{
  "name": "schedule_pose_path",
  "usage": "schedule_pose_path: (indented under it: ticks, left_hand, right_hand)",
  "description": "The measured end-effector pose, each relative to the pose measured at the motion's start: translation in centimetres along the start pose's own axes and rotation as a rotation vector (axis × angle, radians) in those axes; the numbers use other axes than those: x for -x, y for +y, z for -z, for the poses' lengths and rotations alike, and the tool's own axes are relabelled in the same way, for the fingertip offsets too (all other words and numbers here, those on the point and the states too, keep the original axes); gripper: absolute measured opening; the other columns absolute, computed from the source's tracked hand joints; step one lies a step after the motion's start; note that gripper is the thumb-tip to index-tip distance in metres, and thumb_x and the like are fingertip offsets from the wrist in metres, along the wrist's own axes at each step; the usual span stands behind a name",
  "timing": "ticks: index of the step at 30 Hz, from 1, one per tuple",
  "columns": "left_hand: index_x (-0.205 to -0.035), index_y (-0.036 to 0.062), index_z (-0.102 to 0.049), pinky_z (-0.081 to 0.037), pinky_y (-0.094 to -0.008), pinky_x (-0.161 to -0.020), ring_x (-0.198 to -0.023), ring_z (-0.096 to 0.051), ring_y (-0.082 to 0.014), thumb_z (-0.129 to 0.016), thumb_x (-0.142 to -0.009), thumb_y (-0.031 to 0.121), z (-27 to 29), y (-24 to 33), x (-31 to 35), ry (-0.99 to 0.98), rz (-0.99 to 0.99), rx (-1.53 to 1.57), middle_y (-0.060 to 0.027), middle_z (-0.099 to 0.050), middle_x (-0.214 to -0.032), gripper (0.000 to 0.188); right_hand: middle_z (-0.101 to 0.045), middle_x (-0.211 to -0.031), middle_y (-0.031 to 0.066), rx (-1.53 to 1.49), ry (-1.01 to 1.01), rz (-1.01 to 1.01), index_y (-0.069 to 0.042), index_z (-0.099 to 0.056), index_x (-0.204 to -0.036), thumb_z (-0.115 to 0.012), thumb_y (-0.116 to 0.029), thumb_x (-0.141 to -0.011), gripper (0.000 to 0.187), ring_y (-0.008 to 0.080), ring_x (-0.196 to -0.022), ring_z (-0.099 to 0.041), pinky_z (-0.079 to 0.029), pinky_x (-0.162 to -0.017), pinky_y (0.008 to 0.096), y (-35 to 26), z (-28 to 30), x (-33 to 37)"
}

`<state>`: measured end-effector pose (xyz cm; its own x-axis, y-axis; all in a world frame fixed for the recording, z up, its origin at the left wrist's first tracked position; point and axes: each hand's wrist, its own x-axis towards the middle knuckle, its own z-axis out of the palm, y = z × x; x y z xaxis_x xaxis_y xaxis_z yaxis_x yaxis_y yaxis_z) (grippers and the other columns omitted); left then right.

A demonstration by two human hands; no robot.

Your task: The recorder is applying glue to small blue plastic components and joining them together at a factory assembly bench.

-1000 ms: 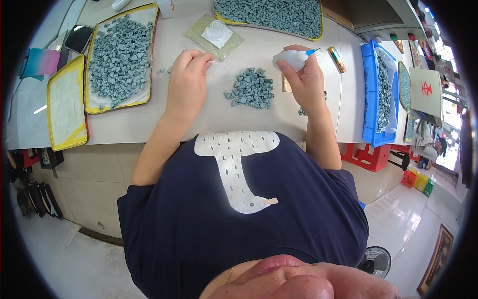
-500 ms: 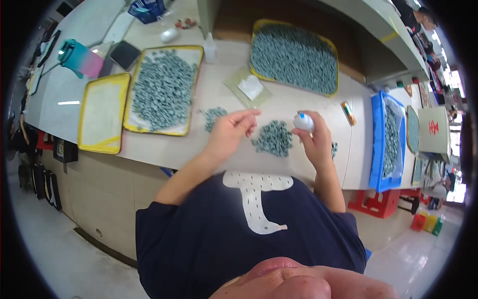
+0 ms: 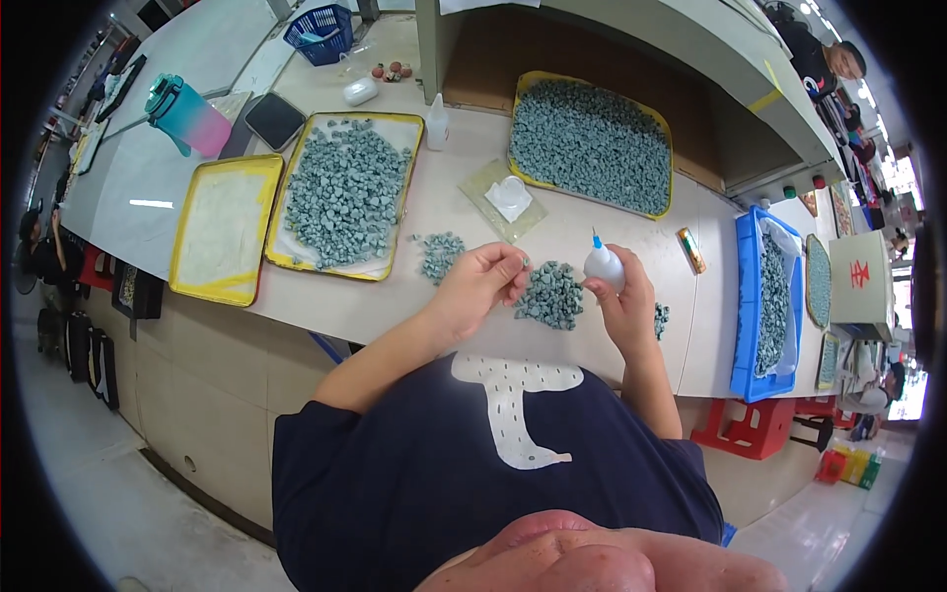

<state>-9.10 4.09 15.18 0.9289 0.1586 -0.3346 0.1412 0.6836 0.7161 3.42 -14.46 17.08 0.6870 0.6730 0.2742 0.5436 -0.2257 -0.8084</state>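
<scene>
In my right hand (image 3: 628, 296) is a small white squeeze bottle (image 3: 604, 268) with a blue cap and a thin needle tip pointing up and away from me. My left hand (image 3: 480, 287) is closed in a pinch, with fingertips curled together; whatever they hold is too small to make out. Between the hands, on the table, lies a pile of grey-green stone pieces (image 3: 550, 295). A smaller pile of the same pieces (image 3: 441, 256) sits beyond my left hand. Some more pieces (image 3: 661, 319) show just right of my right wrist, partly hidden by it.
A yellow-rimmed tray of stones (image 3: 281, 247) stands left beside a bare yellow tray (image 3: 222, 237). Another full tray (image 3: 665, 202) is under the shelf (image 3: 760, 158). A blue bin (image 3: 747, 326) sits right. Ahead lie a white dish (image 3: 509, 198), a lighter (image 3: 692, 251) and a white bottle (image 3: 437, 126).
The bottle in my right hand has tipped so its needle now points up and away. My left index finger, stretched out before, has curled in. The whole view has shifted slightly.
</scene>
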Motion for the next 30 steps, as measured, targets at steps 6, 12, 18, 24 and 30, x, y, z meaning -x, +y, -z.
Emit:
schedule_pose_path:
  ticks: [6,12,18,24,30]
  left_hand:
    - [-0.087,0.0056,-0.05,-0.035,-0.0242,-0.057,-0.063,-0.041,-0.0108,-0.044,-0.1,0.025,0.3,-2.8,-1.7,-0.035,0.113,0.178,0.0012,-0.042,-0.068,0.024]
    - [-0.09,0.0065,-0.049,-0.034,-0.0249,-0.058,-0.065,-0.038,-0.0107,-0.045,-0.099,0.027,1.3,-5.2,-4.1,-0.099,0.049,0.271,0.0004,-0.039,-0.071,0.023]
    - [-0.096,0.0092,-0.051,-0.034,-0.025,-0.059,-0.067,-0.038,-0.0105,-0.045,-0.099,0.027,2.6,-6.3,-5.3,-0.103,0.001,0.257,0.0005,-0.039,-0.074,0.019]
    - [-0.101,0.0111,-0.053,-0.034,-0.0244,-0.06,-0.067,-0.038,-0.0098,-0.045,-0.099,0.025,4.2,-7.1,-5.5,-0.177,-0.042,0.255,0.0012,-0.04,-0.074,0.016]
    - [-0.1,0.0102,-0.054,-0.034,-0.0237,-0.06,-0.067,-0.038,-0.0094,-0.046,-0.099,0.024,5.0,-7.7,-5.6,-0.184,-0.07,0.212,0.0015,-0.041,-0.075,0.016]
  right_hand:
    - [-0.063,-0.093,0.0106,0.168,0.016,0.159,-0.002,-0.06,-0.108,-0.078,-0.009,-0.071,0.042,0.0224,-0.077,-0.061,-0.048,-0.07,0.0296,1.8,-0.4,0.5]
    - [-0.064,-0.093,0.0101,0.163,0.073,0.124,-0.005,-0.063,-0.107,-0.082,-0.011,-0.063,0.048,0.0255,-0.082,-0.061,-0.048,-0.073,0.0323,4.5,-0.4,0.8]
    - [-0.064,-0.089,0.0057,0.372,0.067,0.239,-0.008,-0.066,-0.105,-0.081,-0.011,-0.061,0.048,0.0219,-0.081,-0.059,-0.045,-0.072,0.0321,5.2,-0.6,0.5]
    - [-0.064,-0.085,-0.0002,0.5,0.092,0.33,-0.012,-0.068,-0.102,-0.08,-0.014,-0.059,0.045,0.017,-0.077,-0.058,-0.039,-0.07,0.0294,5.8,-1.5,0.5]
    - [-0.063,-0.083,-0.0022,0.561,0.094,0.368,-0.014,-0.069,-0.1,-0.079,-0.017,-0.06,0.042,0.0148,-0.077,-0.058,-0.037,-0.07,0.0289,5.8,-2.1,0.5]
